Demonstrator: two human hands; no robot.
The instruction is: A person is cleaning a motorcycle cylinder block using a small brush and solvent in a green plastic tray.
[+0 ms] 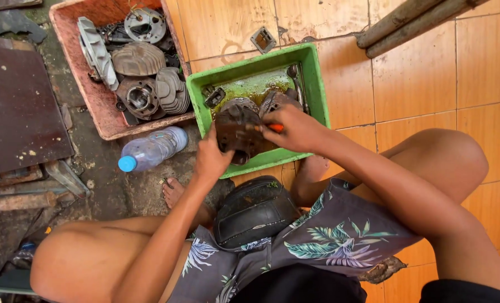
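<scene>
Over the near edge of the green plastic tub [316,84], the left hand [211,157] grips the left side of a dark, greasy metal engine part [236,132], while the right hand [295,128], just right of it, is closed around an orange-handled tool [274,128] pressed against it.

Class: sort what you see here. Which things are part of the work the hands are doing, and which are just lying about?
In use:
left hand
right hand
dark engine part
orange-handled tool
green tub

Lying about:
plastic bottle
red tray of metal parts
poles
</scene>
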